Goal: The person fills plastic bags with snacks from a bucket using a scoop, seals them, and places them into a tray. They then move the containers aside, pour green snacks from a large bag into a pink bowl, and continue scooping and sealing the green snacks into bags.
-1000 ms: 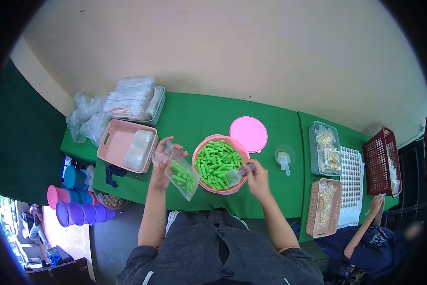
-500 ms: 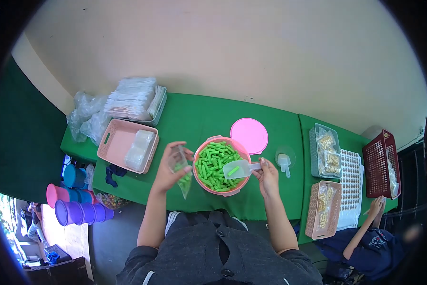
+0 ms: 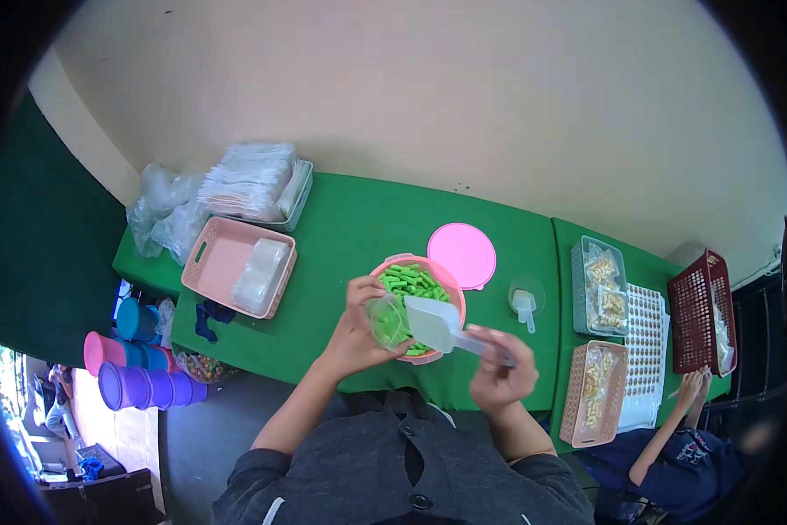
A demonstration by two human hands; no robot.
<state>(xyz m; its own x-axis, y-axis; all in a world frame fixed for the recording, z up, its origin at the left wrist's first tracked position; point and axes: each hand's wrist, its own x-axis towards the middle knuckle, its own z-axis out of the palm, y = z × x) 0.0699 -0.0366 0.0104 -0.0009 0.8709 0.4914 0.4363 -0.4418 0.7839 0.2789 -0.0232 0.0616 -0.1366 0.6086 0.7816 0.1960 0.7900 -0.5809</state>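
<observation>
Here, over the green-covered table's front edge, the left hand [image 3: 358,324] grips an open clear plastic bag [image 3: 387,320], and the right hand [image 3: 503,369] holds a translucent white plastic scoop [image 3: 432,322] at its mouth, above the round pink tub [image 3: 457,300] of green sticks [image 3: 413,282].

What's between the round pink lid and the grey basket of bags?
A clear round dish with a white scoop lies between the pink lid and the grey basket, in the head view.
</observation>
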